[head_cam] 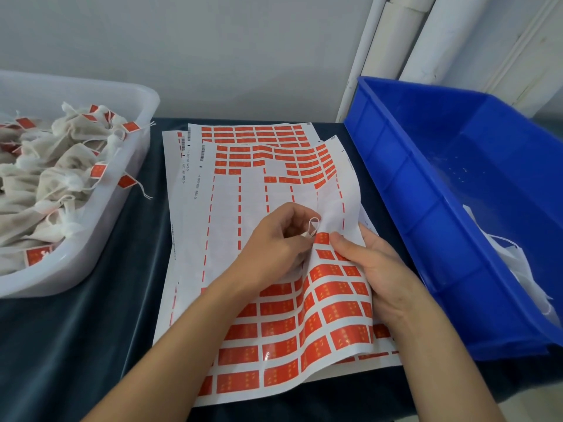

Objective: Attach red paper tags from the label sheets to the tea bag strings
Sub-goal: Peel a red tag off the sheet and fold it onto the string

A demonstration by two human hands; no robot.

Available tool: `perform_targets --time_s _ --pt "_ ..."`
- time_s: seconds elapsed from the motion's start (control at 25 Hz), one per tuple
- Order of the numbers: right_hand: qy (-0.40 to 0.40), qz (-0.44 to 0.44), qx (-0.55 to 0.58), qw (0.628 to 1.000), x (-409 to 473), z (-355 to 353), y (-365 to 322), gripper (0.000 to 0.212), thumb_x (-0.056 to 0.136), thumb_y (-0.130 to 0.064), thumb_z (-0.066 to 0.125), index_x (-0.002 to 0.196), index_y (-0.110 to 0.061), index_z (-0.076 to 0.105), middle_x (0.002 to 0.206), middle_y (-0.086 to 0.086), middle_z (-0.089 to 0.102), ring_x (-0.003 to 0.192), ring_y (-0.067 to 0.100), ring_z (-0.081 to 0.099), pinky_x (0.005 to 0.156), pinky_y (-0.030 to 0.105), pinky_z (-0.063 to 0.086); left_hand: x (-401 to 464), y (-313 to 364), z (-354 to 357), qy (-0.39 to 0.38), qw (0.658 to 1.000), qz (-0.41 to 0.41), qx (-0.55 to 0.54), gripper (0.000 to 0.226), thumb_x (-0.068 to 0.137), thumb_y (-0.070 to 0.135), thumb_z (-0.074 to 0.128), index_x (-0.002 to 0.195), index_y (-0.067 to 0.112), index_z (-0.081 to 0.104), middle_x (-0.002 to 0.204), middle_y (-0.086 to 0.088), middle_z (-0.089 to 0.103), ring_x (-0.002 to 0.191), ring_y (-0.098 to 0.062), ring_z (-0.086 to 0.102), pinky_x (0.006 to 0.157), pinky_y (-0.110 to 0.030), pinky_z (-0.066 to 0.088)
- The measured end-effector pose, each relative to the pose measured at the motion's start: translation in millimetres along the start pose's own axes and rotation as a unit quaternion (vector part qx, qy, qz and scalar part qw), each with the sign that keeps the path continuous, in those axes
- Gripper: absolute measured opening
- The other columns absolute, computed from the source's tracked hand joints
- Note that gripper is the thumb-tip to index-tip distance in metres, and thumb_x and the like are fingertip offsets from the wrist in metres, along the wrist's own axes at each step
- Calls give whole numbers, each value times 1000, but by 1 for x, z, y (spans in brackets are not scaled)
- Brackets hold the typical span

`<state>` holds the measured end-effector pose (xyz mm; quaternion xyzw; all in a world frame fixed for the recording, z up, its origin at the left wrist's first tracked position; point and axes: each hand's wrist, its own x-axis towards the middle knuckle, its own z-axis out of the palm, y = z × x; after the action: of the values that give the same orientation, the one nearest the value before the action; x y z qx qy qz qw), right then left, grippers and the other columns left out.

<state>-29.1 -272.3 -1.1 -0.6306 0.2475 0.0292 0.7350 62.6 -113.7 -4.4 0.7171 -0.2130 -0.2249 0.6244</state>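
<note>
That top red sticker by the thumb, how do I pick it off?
Pinch the red sticker at its upper corner, coming from above. The sheet curls up there under the right hand, so that edge lifts free.

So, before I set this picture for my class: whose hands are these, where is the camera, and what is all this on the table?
There is one picture, taken by a camera worn on a person's head, looking down at their own bare hands. No machine is involved.

On the dark table lie label sheets printed with red tags; many tags are already gone from the middle of the top sheet. The left hand pinches a white string loop. The right hand lifts and bends the sheet's edge.

On the left, a clear tub holds tea bags with red tags on. On the right, a blue crate holds some white material I cannot identify.
</note>
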Motion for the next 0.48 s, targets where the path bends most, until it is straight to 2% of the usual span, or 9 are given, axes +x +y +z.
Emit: perform_targets --time_s 0.12,0.24,0.28,0.4,0.44,0.48 --pt "58 -16 -84 995 -3 4 -5 58 73 -50 80 126 -36 60 103 -1 79 86 27 79 78 52 64 1 -3 3 7 999 -1 36 20 99 18 70 108 35 62 108 9 71 99 -19 71 85 -29 64" --pt "138 -64 -183 971 -8 12 -7 69 73 -57 82 130 -49 45 112 -16 72 82 9 77 66 33 64 1 -6 1 14 999 7 47 22 99 19 69 106 38 61 106 14 71 96 -15 72 80 -26 64" --pt "164 -87 -224 957 -9 16 -4 71 76 -59 81 133 -53 39 119 -20 66 89 6 75 69 29 62 1 -6 1 19 998 11 54 23 99 18 69 105 39 61 106 16 70 96 -14 71 79 -24 63" --pt "277 -158 -373 871 -13 20 5 85 77 -62 79 146 -44 33 139 -12 45 123 10 49 96 40 50 1 -7 2 32 997 16 69 25 99 16 68 103 40 61 106 18 69 97 -12 70 79 -21 62" --pt "294 -180 -392 853 -16 22 6 81 79 -62 78 145 -42 36 137 -12 44 123 10 46 98 39 47 1 -8 3 33 997 17 74 24 99 17 67 103 40 62 105 18 69 96 -13 70 80 -23 63" --pt "290 -194 -390 852 -19 23 8 69 81 -60 76 139 -43 43 131 -15 48 117 7 50 96 36 48 0 -8 3 33 996 20 81 23 100 18 67 103 40 62 105 18 69 96 -13 70 82 -25 63"
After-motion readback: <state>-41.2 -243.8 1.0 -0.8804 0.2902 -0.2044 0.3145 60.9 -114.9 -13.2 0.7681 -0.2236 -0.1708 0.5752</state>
